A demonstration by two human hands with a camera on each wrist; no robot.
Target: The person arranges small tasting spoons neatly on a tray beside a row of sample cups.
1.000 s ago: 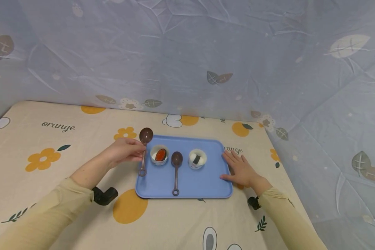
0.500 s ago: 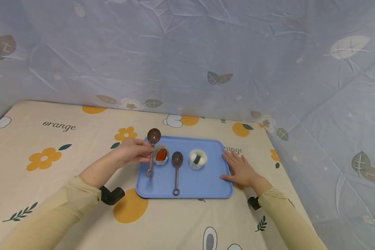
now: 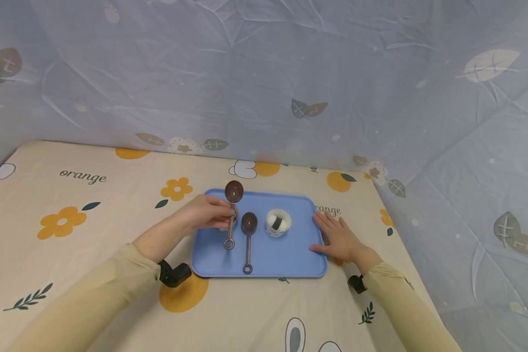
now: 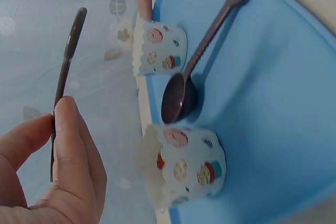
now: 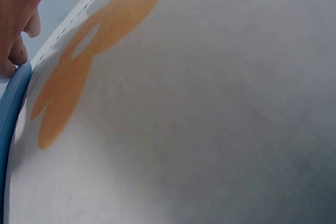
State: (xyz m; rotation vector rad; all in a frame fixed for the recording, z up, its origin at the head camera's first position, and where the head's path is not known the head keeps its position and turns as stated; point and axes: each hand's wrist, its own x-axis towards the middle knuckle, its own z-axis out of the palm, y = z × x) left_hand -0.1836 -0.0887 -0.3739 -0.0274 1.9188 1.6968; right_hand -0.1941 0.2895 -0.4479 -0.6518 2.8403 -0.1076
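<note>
My left hand (image 3: 206,212) pinches a brown spoon (image 3: 234,191) by its handle, thumb on one side and fingers on the other. In the left wrist view the held spoon (image 4: 65,72) is raised over the blue tray (image 3: 286,259), seen edge-on. Below that hand, mostly hidden by it in the head view, stands a patterned paper cup (image 4: 194,174) with something red inside. A second brown spoon (image 3: 248,239) lies on the tray between the cups. Further right, another paper cup (image 3: 278,233) holds a white piece with a black band. My right hand (image 3: 338,239) rests on the tray's right rim, fingers spread.
A cream cloth (image 3: 242,313) with orange and flower prints covers the table under the tray. Behind it hangs a grey-blue leaf-print cloth (image 3: 264,88), which continues down the right side.
My left hand has moved right with the spoon, from the tray's left edge to over the left cup, which it now largely covers. The right hand has stayed on the rim.
</note>
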